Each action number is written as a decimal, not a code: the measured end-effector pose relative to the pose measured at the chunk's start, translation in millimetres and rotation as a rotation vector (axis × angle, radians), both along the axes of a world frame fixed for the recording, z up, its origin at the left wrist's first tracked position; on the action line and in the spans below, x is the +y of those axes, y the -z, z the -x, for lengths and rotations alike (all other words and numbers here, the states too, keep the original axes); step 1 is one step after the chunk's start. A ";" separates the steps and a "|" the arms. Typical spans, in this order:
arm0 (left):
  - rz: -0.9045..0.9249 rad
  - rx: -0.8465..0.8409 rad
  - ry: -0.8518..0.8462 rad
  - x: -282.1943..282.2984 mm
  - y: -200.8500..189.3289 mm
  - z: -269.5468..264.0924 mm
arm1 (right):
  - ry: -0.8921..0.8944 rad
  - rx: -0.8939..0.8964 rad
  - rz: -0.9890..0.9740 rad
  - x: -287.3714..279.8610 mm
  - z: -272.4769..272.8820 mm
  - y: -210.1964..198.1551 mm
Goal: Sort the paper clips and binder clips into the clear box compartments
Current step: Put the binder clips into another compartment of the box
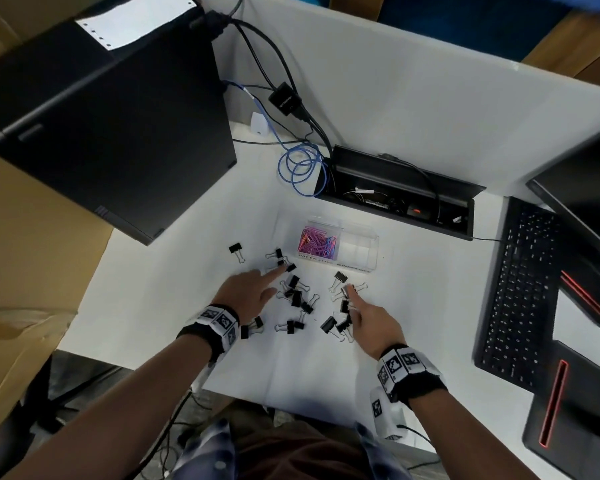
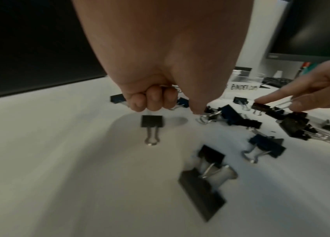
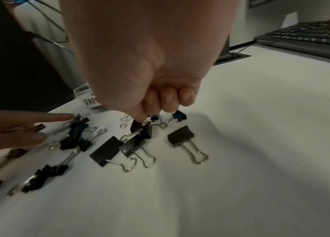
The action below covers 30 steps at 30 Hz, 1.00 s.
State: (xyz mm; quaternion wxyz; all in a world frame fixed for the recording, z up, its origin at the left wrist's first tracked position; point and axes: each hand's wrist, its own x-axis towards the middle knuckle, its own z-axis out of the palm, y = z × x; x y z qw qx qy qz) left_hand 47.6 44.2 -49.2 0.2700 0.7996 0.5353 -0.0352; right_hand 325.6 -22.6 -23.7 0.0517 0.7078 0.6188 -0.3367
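The clear box stands on the white desk; its left compartment holds pink and blue paper clips, and the right one looks bare. Several black binder clips lie scattered in front of it. My left hand points its index finger onto a clip, while its curled fingers hold the wire handle of a small clip. My right hand pinches a binder clip between index finger and thumb, low over the right-hand cluster.
A black computer tower stands at the left. An open cable tray and a coiled blue cable lie behind the box. At the right are a keyboard and a monitor. The desk's front edge is near my wrists.
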 end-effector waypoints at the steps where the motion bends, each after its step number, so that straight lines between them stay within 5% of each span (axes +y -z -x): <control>1: -0.010 0.001 0.012 -1.9 -0.2 -7.2 | -0.019 0.002 -0.004 -1.9 1.0 0.7; 6: -0.059 0.102 0.024 -10.9 1.8 -21.9 | 0.026 0.183 -0.042 -7.4 -10.8 8.7; 10: -0.091 -0.030 0.076 -24.0 6.3 -9.9 | 0.215 0.368 -0.115 -8.3 -19.8 1.3; 14: -0.006 -0.248 -0.178 -17.8 -15.4 -20.9 | 0.401 0.481 -0.131 2.0 -22.5 -5.5; 22: 0.511 -0.870 -0.698 54.2 -69.5 -88.9 | 0.657 0.920 -0.118 75.4 27.4 -50.8; 26: 0.342 -0.753 -0.594 62.4 -73.0 -94.6 | 0.784 1.032 -0.087 109.2 49.7 -48.0; 30: 0.129 -0.693 -0.556 50.3 -64.7 -73.1 | 0.647 0.810 -0.143 114.1 45.9 -22.5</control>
